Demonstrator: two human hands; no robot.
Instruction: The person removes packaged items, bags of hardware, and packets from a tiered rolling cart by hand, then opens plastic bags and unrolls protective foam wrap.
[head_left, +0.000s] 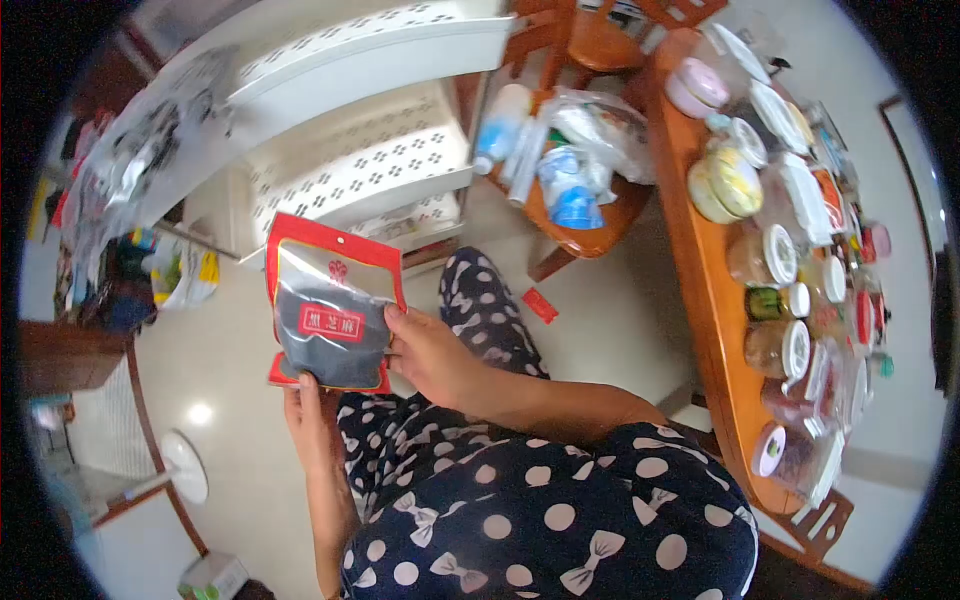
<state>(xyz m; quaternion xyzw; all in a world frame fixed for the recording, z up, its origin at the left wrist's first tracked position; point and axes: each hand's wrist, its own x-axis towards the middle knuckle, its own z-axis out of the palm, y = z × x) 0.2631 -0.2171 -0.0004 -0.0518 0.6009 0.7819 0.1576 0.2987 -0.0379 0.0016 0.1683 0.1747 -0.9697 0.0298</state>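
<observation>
A red-edged packet [325,310] with a clear window, dark contents and a red label is held up over my lap in both hands. My left hand [308,405] pinches its lower edge, thumb on the front. On the packet's right side, my right hand [430,350] grips the edge with the thumb in front and the fingers behind. Behind the packet's lower left corner another red edge shows; whether it is a second packet I cannot tell. Just beyond the packet stands a white shelf rack [350,150] with dark-patterned tiers.
On the right, a long wooden table [690,210] carries several jars and lidded tubs. A wooden chair [610,225] holds bottles and plastic bags. A small red packet [540,305] lies on the floor. Clear plastic sheeting [150,150] hangs at the rack's left.
</observation>
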